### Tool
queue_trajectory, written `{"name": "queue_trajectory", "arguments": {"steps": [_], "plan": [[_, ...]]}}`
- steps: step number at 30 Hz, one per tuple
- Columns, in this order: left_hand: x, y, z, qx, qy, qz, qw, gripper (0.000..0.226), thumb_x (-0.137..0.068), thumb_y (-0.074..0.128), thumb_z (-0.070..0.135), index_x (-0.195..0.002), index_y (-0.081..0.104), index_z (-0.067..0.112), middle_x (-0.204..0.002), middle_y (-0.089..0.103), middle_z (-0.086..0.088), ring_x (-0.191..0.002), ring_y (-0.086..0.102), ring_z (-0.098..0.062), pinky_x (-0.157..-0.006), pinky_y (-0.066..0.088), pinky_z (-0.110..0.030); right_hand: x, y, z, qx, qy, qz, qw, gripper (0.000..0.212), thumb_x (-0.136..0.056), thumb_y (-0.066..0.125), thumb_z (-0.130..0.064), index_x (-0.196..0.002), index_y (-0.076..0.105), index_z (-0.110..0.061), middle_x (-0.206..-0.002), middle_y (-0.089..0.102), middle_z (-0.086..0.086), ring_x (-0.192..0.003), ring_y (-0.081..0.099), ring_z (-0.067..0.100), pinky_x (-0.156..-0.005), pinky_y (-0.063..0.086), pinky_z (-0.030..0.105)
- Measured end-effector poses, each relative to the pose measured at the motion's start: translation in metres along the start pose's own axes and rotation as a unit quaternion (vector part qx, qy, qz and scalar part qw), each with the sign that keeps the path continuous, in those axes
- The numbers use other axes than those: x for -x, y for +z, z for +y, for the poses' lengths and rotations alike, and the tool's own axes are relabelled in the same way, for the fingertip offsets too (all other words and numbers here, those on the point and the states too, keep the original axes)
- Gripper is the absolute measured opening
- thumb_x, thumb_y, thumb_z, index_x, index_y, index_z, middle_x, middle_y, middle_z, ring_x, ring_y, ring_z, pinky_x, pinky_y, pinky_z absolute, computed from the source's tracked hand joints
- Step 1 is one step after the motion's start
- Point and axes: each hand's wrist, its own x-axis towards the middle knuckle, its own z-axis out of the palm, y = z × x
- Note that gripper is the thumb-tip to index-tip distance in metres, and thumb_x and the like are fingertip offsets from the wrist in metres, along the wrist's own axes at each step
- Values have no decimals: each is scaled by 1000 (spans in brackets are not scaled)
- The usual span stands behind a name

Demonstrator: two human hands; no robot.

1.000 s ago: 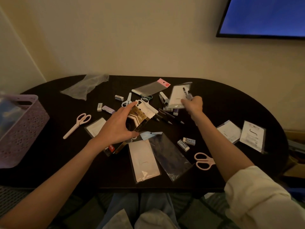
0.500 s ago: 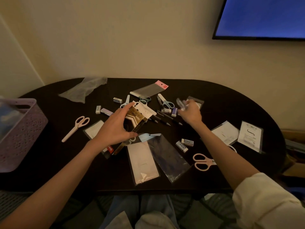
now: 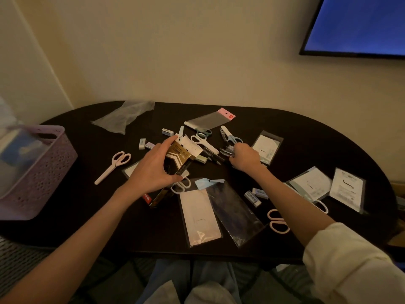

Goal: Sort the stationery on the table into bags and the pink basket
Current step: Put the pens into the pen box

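A dark oval table (image 3: 72,216) carries a pink basket (image 3: 41,172) at its left edge, scattered scissors (image 3: 114,164), small erasers (image 3: 255,195), clear bags (image 3: 235,212) and printed packets (image 3: 347,191).

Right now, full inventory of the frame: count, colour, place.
table: 1, dark, oval, fills the middle
pink basket: 1, left edge
scissors: 2 pink, left and near right; several pale or blue-handled at the far centre
erasers: about 6 small blocks, near right and far left of centre
clear bags: several, scattered
gold box: 1, centre
pens: dark cluster, centre
screen: 1, blue, on the wall
hands: left holds the gold box; right curled at the pens
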Motion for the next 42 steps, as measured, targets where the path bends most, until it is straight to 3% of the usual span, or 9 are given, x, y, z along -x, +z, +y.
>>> {"name": "queue_trajectory", "arguments": {"steps": [5,13,16,20,26,30,34,39,42], "plan": [[-2,-5,-4,2,-1,2,1000,111,-67,85,27,-151,14,32,-145,41,-2,-133,40,-20,-104,38,-39,-6,-16,9,-61,-25,-30,997,19,-87,65,-27,-92,57,-11,-87,57,4,-79,57,17,-68,47,31],[-14,-8,-8,14,6,10,1000,111,-66,86,28,-151,14,32,-144,42,-2,-130,42,-19,-101,39,-37,-41,-34,4,-207,16,53,977,22,-99,42,-21,-114,39,-6,-86,53,8,-71,55,23,-64,48,41],[-21,-7,-12,10,6,13,1000,111,-66,86,29,-151,14,32,-144,41,-2,-130,42,-20,-99,38,-34,-57,-35,-3,-260,35,27,965,23,-101,39,-15,-121,30,-8,-87,51,8,-67,58,20,-66,55,41],[-28,-6,-17,12,4,17,1000,111,-67,85,29,-151,13,33,-144,41,-1,-130,42,-18,-97,37,-31,-78,-27,-11,-164,33,39,985,36,-98,46,-17,-130,40,-2,-88,53,5,-70,55,16,-57,46,30],[-28,-11,-23,17,4,22,1000,111,-66,85,30,-151,13,35,-144,41,0,-130,42,-16,-100,37,-31,-95,-12,-22,-77,69,-9,995,32,-88,66,-26,-112,55,-8,-93,56,4,-85,59,18,-72,52,31],[-26,-13,-22,21,11,28,999,110,-68,85,28,-151,13,35,-144,40,1,-131,41,-14,-98,34,-26,-99,-8,-27,-85,76,-14,993,26,-89,63,-24,-110,59,-9,-86,57,3,-81,61,18,-70,52,31],[-24,-15,-22,22,14,42,999,110,-67,85,27,-150,13,36,-142,41,2,-129,42,-13,-98,35,-26,-94,-22,-38,-189,57,48,979,29,-91,59,-26,-112,58,-7,-87,59,6,-63,54,13,-51,41,23],[-20,-19,-19,30,20,47,998,111,-68,85,22,-149,11,41,-144,39,4,-132,39,-12,-105,37,-34,-57,-61,-72,-511,71,37,856,13,-92,60,-21,-97,55,-10,-80,54,4,-66,49,12,-51,41,19],[-16,-22,-17,35,33,48,998,112,-67,85,18,-147,11,44,-146,35,7,-132,33,-4,-106,35,-32,-33,-84,-89,-754,100,-6,649,7,-91,54,-9,-88,48,-12,-60,42,-3,-50,38,7,-44,34,18]]}}
